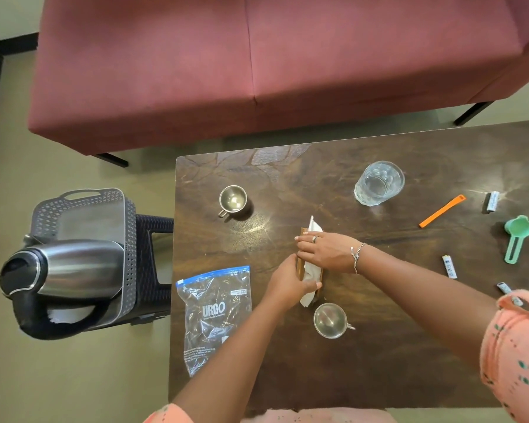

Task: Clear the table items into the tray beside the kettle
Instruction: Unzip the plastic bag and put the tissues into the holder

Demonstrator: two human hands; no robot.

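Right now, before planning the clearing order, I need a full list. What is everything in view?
sofa: one, pink, behind the table
table: one, dark wood, centre
tray: one, grey, on a dark stool left of the table
kettle: one, steel with black handle, beside the tray
steel cups: two, silver, far left and near the hands
glass: one, clear, far side
zip bag: one, clear with blue strip, left edge
napkin holder: one, brown with white napkins, centre
strip: one, orange, right
scoop: one, green, right
batteries: three, white, right
left hand: one, grips the holder's near end
right hand: one, fingers lie across the holder
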